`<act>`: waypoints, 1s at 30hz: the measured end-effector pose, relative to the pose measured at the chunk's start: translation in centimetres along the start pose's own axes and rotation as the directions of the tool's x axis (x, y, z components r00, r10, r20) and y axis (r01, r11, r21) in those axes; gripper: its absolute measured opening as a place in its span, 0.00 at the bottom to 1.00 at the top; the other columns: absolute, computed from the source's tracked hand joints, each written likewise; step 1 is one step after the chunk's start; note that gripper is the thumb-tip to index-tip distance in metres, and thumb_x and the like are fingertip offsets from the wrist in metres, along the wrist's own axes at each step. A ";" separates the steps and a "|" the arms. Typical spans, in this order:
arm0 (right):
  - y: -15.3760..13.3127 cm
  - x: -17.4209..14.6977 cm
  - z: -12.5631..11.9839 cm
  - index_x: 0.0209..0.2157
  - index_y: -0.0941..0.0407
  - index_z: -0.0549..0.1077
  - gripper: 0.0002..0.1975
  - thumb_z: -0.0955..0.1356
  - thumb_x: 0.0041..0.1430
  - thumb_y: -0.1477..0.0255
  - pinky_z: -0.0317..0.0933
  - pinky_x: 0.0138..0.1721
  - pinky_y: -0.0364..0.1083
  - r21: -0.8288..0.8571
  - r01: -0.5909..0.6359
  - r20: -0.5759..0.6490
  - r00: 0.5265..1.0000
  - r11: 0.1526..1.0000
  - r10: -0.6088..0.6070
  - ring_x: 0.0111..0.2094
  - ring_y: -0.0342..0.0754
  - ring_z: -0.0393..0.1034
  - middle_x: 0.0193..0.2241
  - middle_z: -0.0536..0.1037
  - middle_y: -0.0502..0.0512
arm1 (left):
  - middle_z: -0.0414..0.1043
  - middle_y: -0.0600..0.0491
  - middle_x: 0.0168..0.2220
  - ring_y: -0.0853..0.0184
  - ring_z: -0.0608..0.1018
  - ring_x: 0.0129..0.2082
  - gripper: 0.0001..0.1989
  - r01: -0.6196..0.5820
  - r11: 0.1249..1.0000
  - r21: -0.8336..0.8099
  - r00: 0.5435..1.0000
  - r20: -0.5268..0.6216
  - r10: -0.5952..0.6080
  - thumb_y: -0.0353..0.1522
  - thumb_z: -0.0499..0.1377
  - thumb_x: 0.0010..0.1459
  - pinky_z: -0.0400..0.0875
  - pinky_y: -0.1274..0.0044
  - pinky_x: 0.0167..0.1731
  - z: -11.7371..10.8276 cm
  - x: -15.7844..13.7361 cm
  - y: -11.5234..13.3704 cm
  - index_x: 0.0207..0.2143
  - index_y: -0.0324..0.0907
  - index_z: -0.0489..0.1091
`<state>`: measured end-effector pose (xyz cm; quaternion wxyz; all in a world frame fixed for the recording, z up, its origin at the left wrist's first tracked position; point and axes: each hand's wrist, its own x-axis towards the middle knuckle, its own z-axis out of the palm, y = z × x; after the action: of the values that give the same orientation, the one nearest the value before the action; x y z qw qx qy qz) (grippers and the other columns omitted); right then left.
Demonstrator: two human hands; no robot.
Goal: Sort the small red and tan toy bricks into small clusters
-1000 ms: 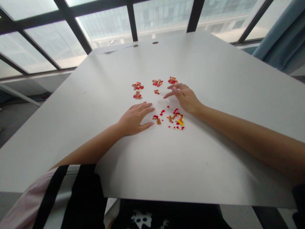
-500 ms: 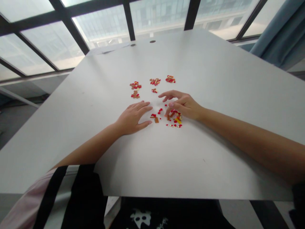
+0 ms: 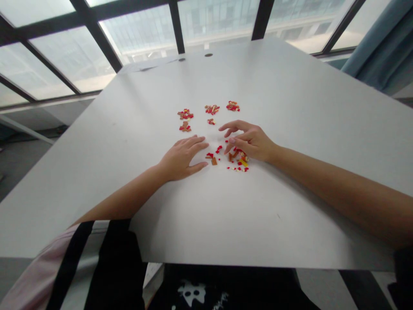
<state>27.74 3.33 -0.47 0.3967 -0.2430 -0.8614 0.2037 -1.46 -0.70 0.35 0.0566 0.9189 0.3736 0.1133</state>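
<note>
My left hand (image 3: 183, 159) lies flat on the white table with its fingers spread, just left of a few brown and red toy bricks (image 3: 214, 161). Over the left part of a larger pile of mixed red, brown, yellow and white bricks (image 3: 243, 162) hovers my right hand (image 3: 251, 140). Its fingers are loosely bent and apart, and I see nothing held between them. The palm hides part of that pile. A few small red bricks (image 3: 219, 149) lie between the two hands.
Farther back on the white table (image 3: 206, 215) sit several small brick heaps: left (image 3: 185, 114), middle (image 3: 212, 109) and right (image 3: 232, 106), with smaller clusters nearer me (image 3: 185, 126). Windows line the far edge, and a blue curtain (image 3: 380, 51) hangs at right.
The view has shifted slightly. My right index finger has lifted a little from the bricks. My left hand rests in the same place.
</note>
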 end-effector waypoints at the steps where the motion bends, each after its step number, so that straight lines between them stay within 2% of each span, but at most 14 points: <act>1: 0.0 0.0 0.0 0.30 0.48 0.88 0.28 0.64 0.73 0.48 0.74 0.51 0.51 -0.002 0.001 0.002 1.000 1.000 -0.001 0.44 0.48 0.80 0.54 0.82 0.61 | 0.64 0.36 0.72 0.46 0.64 0.74 0.30 0.001 1.000 0.001 1.000 -0.001 -0.001 0.45 0.56 0.71 0.61 0.51 0.71 0.0 0.0 0.0 0.68 0.39 0.66; 14: -0.4 0.0 0.0 0.32 0.50 0.88 0.29 0.63 0.73 0.47 0.75 0.46 0.49 -0.049 0.007 0.016 1.000 0.999 -0.006 0.40 0.46 0.80 0.51 0.83 0.61 | 0.64 0.37 0.72 0.46 0.65 0.74 0.30 -0.010 1.000 0.014 1.000 -0.003 0.010 0.45 0.56 0.71 0.62 0.53 0.71 0.1 -0.1 -0.1 0.68 0.38 0.66; 20: -0.3 0.0 0.2 0.30 0.49 0.87 0.33 0.60 0.74 0.46 0.74 0.48 0.53 -0.202 0.001 -0.041 0.999 0.979 -0.009 0.40 0.49 0.80 0.50 0.84 0.60 | 0.64 0.37 0.72 0.46 0.65 0.74 0.29 -0.015 1.000 0.012 1.000 -0.015 0.015 0.45 0.56 0.71 0.62 0.53 0.71 0.2 -0.1 -0.2 0.68 0.39 0.66; 25: 0.9 0.1 0.7 0.37 0.51 0.88 0.41 0.53 0.72 0.40 0.72 0.51 0.57 -0.274 -0.098 -0.064 0.994 0.957 0.083 0.40 0.51 0.79 0.52 0.82 0.63 | 0.64 0.36 0.72 0.46 0.65 0.74 0.30 -0.011 1.000 0.002 1.000 -0.009 0.011 0.45 0.56 0.71 0.61 0.52 0.71 0.2 0.0 -0.1 0.68 0.38 0.66; 30: 2.0 0.4 0.9 0.49 0.51 0.87 0.47 0.47 0.70 0.37 0.66 0.60 0.64 -0.368 -0.233 -0.025 0.970 0.900 0.242 0.54 0.61 0.76 0.58 0.78 0.66 | 0.64 0.38 0.72 0.47 0.65 0.74 0.29 -0.002 1.000 -0.021 1.000 -0.005 0.002 0.45 0.57 0.70 0.61 0.52 0.71 0.1 0.0 -0.1 0.67 0.41 0.66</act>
<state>27.30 4.95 -1.89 0.3069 -0.4141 -0.8524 0.0878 -1.50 -0.60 0.21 0.0652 0.9184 0.3715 0.1193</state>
